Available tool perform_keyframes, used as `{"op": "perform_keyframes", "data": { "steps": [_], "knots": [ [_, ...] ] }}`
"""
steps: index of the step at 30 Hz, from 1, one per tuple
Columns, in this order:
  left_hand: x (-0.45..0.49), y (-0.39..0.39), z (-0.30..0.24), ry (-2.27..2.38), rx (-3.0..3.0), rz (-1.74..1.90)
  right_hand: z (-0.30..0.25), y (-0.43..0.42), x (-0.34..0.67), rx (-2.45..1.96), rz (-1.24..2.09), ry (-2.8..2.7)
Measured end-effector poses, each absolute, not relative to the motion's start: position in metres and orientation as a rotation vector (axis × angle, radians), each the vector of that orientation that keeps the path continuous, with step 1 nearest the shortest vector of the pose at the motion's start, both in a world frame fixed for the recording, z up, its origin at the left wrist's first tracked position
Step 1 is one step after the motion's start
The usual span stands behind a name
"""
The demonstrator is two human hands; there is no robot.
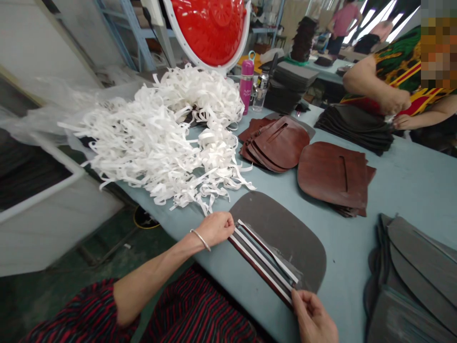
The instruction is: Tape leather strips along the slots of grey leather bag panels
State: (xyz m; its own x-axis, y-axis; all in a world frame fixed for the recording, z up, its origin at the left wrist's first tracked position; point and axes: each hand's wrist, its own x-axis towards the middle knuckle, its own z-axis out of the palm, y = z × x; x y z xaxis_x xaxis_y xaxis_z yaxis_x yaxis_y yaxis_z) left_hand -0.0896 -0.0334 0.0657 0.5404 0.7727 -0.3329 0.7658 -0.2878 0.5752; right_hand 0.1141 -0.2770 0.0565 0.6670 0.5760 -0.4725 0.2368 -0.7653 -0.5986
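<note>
A dark grey panel [285, 224] with rounded corners lies on the table in front of me. White tape strips [271, 252] run along its near side, on a glossy, clear-looking patch. Across that near edge stretches a narrow brown strip [266, 275] with a white band on it. My left hand [218, 228], wearing a bangle, is closed in a pinch at the strip's far left end. At its near right end, the thumb and fingers of my right hand [314, 317] are pinched together. The parts under my fingertips are hidden.
A big heap of white ribbon-like strips [153, 138] covers the left side. Brown slotted panels [332, 174] and grey panels [424, 267] are stacked rightward. Behind stand a pink bottle [246, 85] and a red fan-like disc [210, 28]. A co-worker's hands [396, 107] handle black panels [355, 126].
</note>
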Motion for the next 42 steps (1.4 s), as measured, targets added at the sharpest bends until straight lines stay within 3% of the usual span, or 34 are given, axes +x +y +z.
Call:
{"op": "perform_keyframes", "data": {
  "steps": [21, 30, 42],
  "knots": [
    [-0.085, -0.039, 0.064, 1.336, 2.122, -0.013, 0.063, -0.271, 0.106, -2.357, 0.824, -0.59],
    [-0.09, -0.072, 0.05, 1.08, 2.646, 0.385, 0.051, -0.279, 0.11, -2.377, 0.77, -0.693],
    [-0.108, -0.103, 0.055, 0.853, 3.097, -0.005, 0.055, -0.276, 0.107, -2.446, 0.721, -0.654]
  ]
}}
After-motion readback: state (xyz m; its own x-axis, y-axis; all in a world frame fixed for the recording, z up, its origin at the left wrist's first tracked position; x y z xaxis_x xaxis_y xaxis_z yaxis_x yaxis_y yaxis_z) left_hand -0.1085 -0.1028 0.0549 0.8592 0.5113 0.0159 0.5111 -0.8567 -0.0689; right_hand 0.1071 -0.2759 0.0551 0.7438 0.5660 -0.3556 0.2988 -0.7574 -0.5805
